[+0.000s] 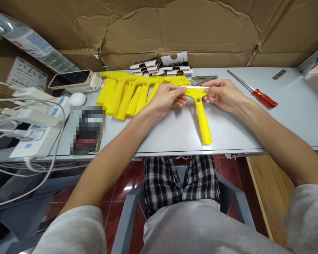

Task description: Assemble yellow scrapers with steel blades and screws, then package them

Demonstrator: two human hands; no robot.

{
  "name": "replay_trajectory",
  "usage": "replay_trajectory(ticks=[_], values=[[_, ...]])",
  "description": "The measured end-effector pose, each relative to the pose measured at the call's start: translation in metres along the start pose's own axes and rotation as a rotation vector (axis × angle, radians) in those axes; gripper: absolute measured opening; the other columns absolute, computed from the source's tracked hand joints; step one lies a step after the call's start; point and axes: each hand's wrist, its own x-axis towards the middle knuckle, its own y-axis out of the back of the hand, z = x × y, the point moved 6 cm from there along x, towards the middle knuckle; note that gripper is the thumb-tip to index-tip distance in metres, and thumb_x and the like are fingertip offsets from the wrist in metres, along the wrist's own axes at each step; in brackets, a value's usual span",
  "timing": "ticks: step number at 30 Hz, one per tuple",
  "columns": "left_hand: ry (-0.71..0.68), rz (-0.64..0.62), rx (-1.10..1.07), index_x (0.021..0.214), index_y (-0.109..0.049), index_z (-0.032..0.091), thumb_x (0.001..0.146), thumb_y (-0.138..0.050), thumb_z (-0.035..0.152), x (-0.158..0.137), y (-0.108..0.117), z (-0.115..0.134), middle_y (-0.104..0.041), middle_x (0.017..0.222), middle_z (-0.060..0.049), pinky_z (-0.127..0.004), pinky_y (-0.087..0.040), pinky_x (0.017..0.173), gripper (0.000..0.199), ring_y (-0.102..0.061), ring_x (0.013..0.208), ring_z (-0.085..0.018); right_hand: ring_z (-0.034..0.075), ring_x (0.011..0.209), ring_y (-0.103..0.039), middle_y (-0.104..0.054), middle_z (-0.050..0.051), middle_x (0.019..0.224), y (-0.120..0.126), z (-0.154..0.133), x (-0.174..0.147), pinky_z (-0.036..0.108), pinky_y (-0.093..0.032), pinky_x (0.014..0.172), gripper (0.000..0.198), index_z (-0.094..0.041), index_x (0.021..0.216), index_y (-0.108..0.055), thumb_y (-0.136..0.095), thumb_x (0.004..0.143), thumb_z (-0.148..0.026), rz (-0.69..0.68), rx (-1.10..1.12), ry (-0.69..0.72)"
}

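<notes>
A yellow plastic scraper (202, 118) is held up over the table, its wide head away from me and its handle pointing toward me. My left hand (169, 98) pinches the left end of the head between thumb and fingers. At the right end, my right hand (222, 94) grips it the same way. A thin white strip (198, 88) runs along the head's far edge; I cannot tell what it is. Behind my left hand lies a row of several similar yellow scrapers (124, 93). Partly hidden behind my hands are flat metal pieces (205, 78).
A red-handled screwdriver (265, 98) and a small metal plate (279, 74) lie right. Folded card packets (175, 63) sit against the cardboard (188, 31). Leftward are a blurred-out phone-like object (88, 130), a white mouse (77, 99), a power strip with cables (39, 134) and a plastic bottle (39, 44).
</notes>
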Motion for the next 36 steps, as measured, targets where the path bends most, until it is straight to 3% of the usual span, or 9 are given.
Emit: replay_trajectory(ticks=[5,11,18,23,36], values=[[0.006,0.021,0.027,0.084,-0.073,0.009,0.101,-0.069,0.01,-0.003,0.001,0.001,-0.073,0.067,-0.005,-0.015,-0.053,0.052,0.017,-0.067,0.05,-0.008,0.009,0.074,-0.065,-0.07,0.009,0.101,-0.004,0.001,-0.004,0.021,-0.057,0.066,0.051,-0.013,0.125,-0.059,-0.076,0.078,-0.018,-0.031,0.03,-0.008],[0.001,0.041,0.045,0.084,-0.074,0.01,0.099,-0.069,0.011,-0.006,0.001,0.003,-0.072,0.066,-0.004,-0.016,-0.053,0.05,0.016,-0.067,0.05,-0.009,0.009,0.075,-0.065,-0.07,0.01,0.101,-0.008,0.001,-0.008,0.019,-0.054,0.063,0.045,-0.012,0.113,-0.055,-0.08,0.075,-0.017,-0.01,0.04,-0.042],[-0.05,0.101,0.095,0.093,-0.077,0.011,0.101,-0.074,0.016,-0.012,-0.001,0.008,-0.074,0.069,-0.003,-0.021,-0.059,0.056,0.009,-0.071,0.054,-0.011,0.008,0.077,-0.065,-0.068,0.009,0.101,-0.008,0.003,-0.009,0.022,-0.057,0.066,0.049,-0.012,0.112,-0.056,-0.087,0.075,-0.02,0.013,0.065,-0.052],[-0.046,0.081,0.138,0.086,-0.077,0.012,0.102,-0.073,0.019,-0.015,-0.002,0.007,-0.076,0.071,-0.005,-0.02,-0.059,0.058,0.018,-0.07,0.055,-0.011,0.008,0.077,-0.065,-0.069,0.01,0.105,-0.005,0.005,-0.009,0.025,-0.057,0.067,0.048,-0.012,0.113,-0.059,-0.088,0.076,-0.021,0.012,0.057,-0.061],[0.035,0.06,0.02,0.085,-0.076,0.009,0.097,-0.071,0.012,-0.009,0.0,-0.002,-0.077,0.071,-0.008,-0.018,-0.057,0.055,0.013,-0.072,0.056,-0.011,0.008,0.076,-0.065,-0.069,0.01,0.103,-0.004,0.003,-0.009,0.025,-0.058,0.068,0.047,-0.011,0.112,-0.06,-0.085,0.073,-0.018,0.02,0.064,-0.059]])
